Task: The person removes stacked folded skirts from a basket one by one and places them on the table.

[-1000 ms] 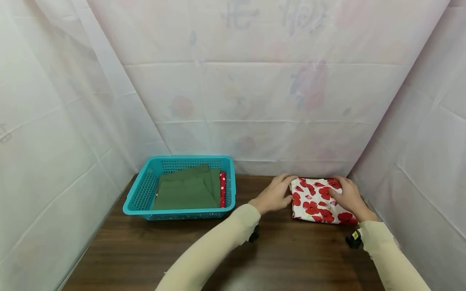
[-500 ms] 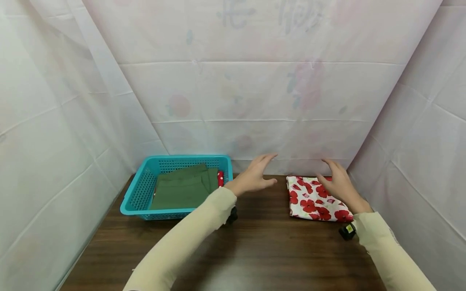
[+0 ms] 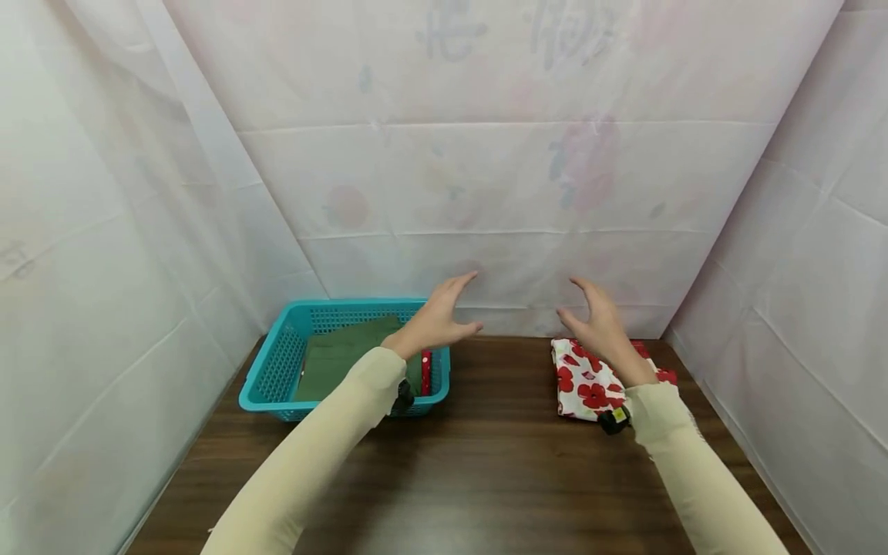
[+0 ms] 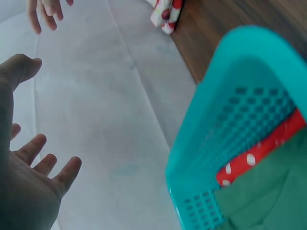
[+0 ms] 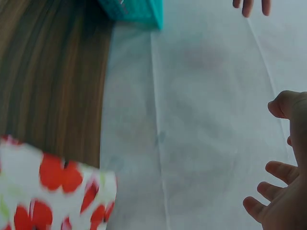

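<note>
My left hand (image 3: 435, 317) is raised over the right side of a turquoise plastic basket (image 3: 258, 385), thumb and fingers spread apart with nothing between them. Folded green cloth (image 3: 340, 358) fills most of the basket, and a red cloth with white dots (image 3: 426, 371) shows along its right side. Above a folded white cloth with red flowers (image 3: 579, 385), at the right of the table, hovers my right hand (image 3: 598, 320), its fingers also apart and holding nothing. The right forearm hides part of the flowered cloth. Both palms face each other.
The dark wooden table (image 3: 486, 462) meets a white printed curtain (image 3: 486, 177) at the back. More white sheeting (image 3: 819, 270) hangs at the right side and another sheet (image 3: 104, 308) at the left. Each wrist wears a small black camera (image 3: 613, 420).
Both hands have left the flowered cloth and risen. They have shifted leftward, the left one to over the basket's right side. The flowered cloth stays where it lay.
</note>
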A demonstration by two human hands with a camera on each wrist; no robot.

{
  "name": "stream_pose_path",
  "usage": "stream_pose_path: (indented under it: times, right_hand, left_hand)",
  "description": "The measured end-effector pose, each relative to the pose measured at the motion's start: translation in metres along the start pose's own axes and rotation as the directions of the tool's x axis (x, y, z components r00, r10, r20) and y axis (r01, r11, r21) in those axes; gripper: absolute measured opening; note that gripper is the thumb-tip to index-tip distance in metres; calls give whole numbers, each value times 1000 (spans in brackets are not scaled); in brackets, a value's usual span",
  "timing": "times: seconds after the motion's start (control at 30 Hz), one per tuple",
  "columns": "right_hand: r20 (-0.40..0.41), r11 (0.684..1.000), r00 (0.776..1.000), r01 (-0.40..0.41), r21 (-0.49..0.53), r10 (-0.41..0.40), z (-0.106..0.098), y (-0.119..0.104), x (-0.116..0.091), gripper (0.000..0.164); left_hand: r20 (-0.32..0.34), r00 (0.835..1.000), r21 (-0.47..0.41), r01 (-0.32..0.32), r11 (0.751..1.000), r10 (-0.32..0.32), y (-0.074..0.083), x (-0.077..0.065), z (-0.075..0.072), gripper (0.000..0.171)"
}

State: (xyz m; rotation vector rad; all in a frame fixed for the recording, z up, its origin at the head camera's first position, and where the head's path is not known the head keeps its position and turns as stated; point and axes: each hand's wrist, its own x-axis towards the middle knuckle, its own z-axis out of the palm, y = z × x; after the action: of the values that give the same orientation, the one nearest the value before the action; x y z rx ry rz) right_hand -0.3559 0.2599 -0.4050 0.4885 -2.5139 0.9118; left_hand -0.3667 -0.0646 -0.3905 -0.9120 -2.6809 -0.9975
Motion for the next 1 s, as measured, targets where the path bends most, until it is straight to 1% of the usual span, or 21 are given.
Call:
stream_pose_path:
  times: [0.17, 0.27, 0.33, 0.5, 0.6, 0.73, 0.83, 1.0]
  right_hand:
    - [6, 998, 1000, -8, 58, 8, 24, -18, 16, 67]
    - [9, 995, 1000, -13, 98, 12, 39, -28, 22, 69]
    - [19, 991, 1000, -25, 128, 23, 49, -35, 25, 70]
    - [49, 988, 997, -61, 139, 55, 73, -50, 32, 74]
    - [48, 989, 998, -58, 138, 51, 85, -58, 38, 76]
    - [52, 987, 998, -42, 156, 34, 101, -72, 42, 79]
    - [74, 979, 997, -49, 197, 35, 112, -84, 43, 82]
    - [95, 964, 994, -71, 258, 47, 130, -99, 46, 80]
  left_hand:
    - [-39, 999, -68, 16, 998, -19, -15, -7, -16, 87]
    - [-49, 998, -80, 38, 996, -42, -25, -14, -24, 86]
    - [-59, 996, -67, 59, 996, -63, -31, -20, -29, 85]
    - [-117, 985, -21, 123, 992, -125, -49, -35, -46, 82]
    - [-146, 979, 13, 147, 989, -144, -61, -42, -56, 84]
    - [-169, 971, 25, 175, 984, -168, -75, -54, -66, 89]
    - [-196, 962, 2, 194, 981, -190, -85, -65, -71, 92]
    - [-242, 945, -78, 205, 976, -218, -102, -80, -78, 92]
